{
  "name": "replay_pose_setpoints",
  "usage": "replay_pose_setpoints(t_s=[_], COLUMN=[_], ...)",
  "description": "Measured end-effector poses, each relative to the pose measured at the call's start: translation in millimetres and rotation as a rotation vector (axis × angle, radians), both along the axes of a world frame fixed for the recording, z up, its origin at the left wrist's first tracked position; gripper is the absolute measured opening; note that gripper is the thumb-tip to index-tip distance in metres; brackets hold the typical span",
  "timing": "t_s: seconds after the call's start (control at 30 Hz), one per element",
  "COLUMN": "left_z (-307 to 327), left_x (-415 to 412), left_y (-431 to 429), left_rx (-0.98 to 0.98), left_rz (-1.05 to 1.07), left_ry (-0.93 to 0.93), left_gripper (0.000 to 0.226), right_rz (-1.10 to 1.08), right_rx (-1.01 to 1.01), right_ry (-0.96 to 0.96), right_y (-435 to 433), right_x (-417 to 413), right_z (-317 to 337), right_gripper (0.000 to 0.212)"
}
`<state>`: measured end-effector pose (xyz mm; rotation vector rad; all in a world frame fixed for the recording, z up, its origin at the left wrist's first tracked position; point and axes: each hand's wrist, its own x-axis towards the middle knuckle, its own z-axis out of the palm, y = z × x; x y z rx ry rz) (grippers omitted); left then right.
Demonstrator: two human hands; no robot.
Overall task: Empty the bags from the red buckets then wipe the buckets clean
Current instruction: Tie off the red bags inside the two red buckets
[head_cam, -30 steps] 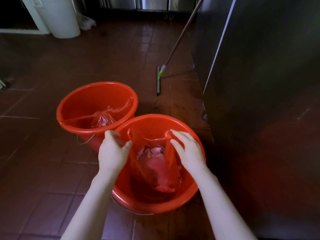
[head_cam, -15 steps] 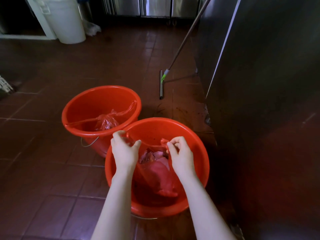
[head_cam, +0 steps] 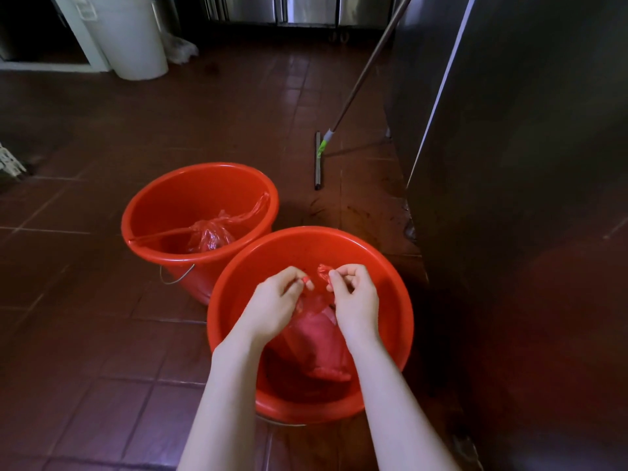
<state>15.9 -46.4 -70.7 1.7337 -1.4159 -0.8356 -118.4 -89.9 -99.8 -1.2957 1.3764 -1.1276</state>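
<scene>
Squeegee handle (head_cam: 371, 62) runs off-frame; near bag (head_cam: 316, 341) contents unclear, possibly cloth.

The left hand (head_cam: 272, 307) and the right hand (head_cam: 356, 300) are bare, with slim fingers and smooth backs. Behind each wrist runs a bare limb, the left forearm (head_cam: 221, 402) and the right forearm (head_cam: 401, 402), each widening away from its hand toward the view's bottom edge. The fingernails are too small to make out.

Near bucket (head_cam: 390, 300) with a bag (head_cam: 319, 348) inside, far bucket (head_cam: 190, 192) with a second bag (head_cam: 210, 232) just behind-left, squeegee (head_cam: 318, 161) beyond, cabinet (head_cam: 509, 164) right.
</scene>
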Motion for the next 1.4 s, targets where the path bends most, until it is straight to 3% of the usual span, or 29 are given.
replay_pose_setpoints(t_s=[0.13, 0.23, 0.33, 0.5, 0.67, 0.77, 1.0, 1.13, 1.23, 1.33, 1.4], left_z=[-2.1, -11.2, -22.7, -33.3, -33.8, -33.4, -34.2, -34.7, -33.5, -32.3, -32.4], left_x=[2.2, 6.8, 12.4, 15.3, 11.3, 11.7, 8.7, 4.6, 6.7, 8.0, 8.7], left_y=[-0.2, -1.7, -3.1, -2.5, -1.6, -4.0, -3.0, -2.3, -2.1, -2.1, -1.9], left_rx=[0.006, 0.018, 0.019, 0.061, 0.08, 0.126, 0.194, 0.121, 0.048, 0.016, 0.02], left_rz=[-0.022, 0.024, 0.147, 0.285, 0.303, 0.188, 0.044, 0.048, 0.079, 0.067, 0.075], left_ry=[0.081, 0.022, 0.01, 0.125, 0.331, 0.265, 0.257, -0.029, -0.164, -0.158, -0.083], left_gripper=[0.023, 0.026, 0.023, 0.012, 0.025, 0.006, 0.017, 0.038, 0.036, 0.032, 0.031], right_rz=[0.08, 0.203, 0.322, 0.404, 0.354, 0.349, 0.149, 0.108, 0.124, 0.183, 0.245], right_rx=[-0.002, 0.036, 0.106, 0.134, 0.112, 0.077, 0.008, 0.071, 0.195, 0.221, 0.196], right_ry=[0.1, 0.141, 0.078, -0.002, 0.025, 0.056, 0.191, 0.17, 0.181, 0.232, 0.351], right_y=[2.2, 1.6, -0.7, 1.2, -0.5, -1.2, -8.6, -6.9, -6.3, -7.3, -8.5], right_x=[10.8, 13.2, 12.2, 13.6, 11.5, 10.6, 6.7, 11.4, 13.0, 9.3, 4.7], right_z=[-7.4, -11.6, -12.8, -17.5, -19.6, -20.1, -20.3, -21.1, -22.4, -25.0, -26.7], right_gripper=[0.005, 0.013, 0.021, 0.011, 0.006, 0.008, 0.012, 0.007, 0.007, 0.012, 0.005])
